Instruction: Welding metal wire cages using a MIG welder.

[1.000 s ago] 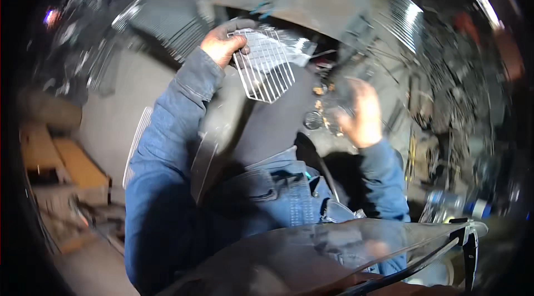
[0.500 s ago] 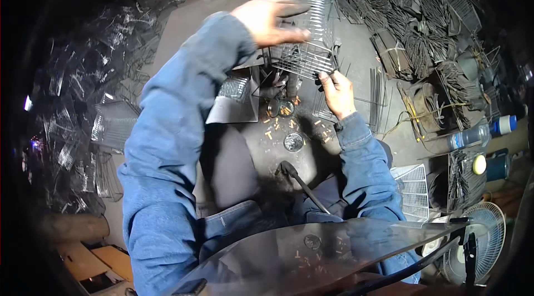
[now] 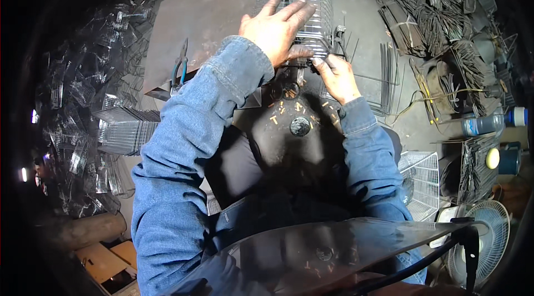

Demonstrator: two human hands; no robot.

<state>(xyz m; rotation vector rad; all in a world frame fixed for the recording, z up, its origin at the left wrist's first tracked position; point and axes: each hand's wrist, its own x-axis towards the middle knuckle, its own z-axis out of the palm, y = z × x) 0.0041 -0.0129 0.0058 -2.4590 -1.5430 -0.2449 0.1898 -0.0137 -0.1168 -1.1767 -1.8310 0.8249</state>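
Observation:
At the far middle, a long silvery wire basket point(image 3: 307, 15) stretches away from me. My left hand point(image 3: 272, 31) lies over its near left side, fingers spread and pointing away, thumb reaching across the near edge. At the near right corner of the basket, my right hand point(image 3: 337, 80) is closed, thumb and forefinger pinching the wire there. What sits under the left palm is hidden. Pliers with blue handles point(image 3: 179, 70) lie to the left of my left forearm.
Small tan bits surround a round dish point(image 3: 300, 126) below my hands. Piled wire pieces point(image 3: 125, 129) lie left, wire bundles point(image 3: 428, 23) right. A water bottle point(image 3: 483, 125), white wire basket point(image 3: 420, 185) and fan point(image 3: 479, 240) stand at right. A clear visor point(image 3: 334, 246) crosses the bottom.
My left hand has settled onto the basket with its fingers spread away from me. The right hand still pinches the near corner. The view has shifted, and the pliers have come into sight.

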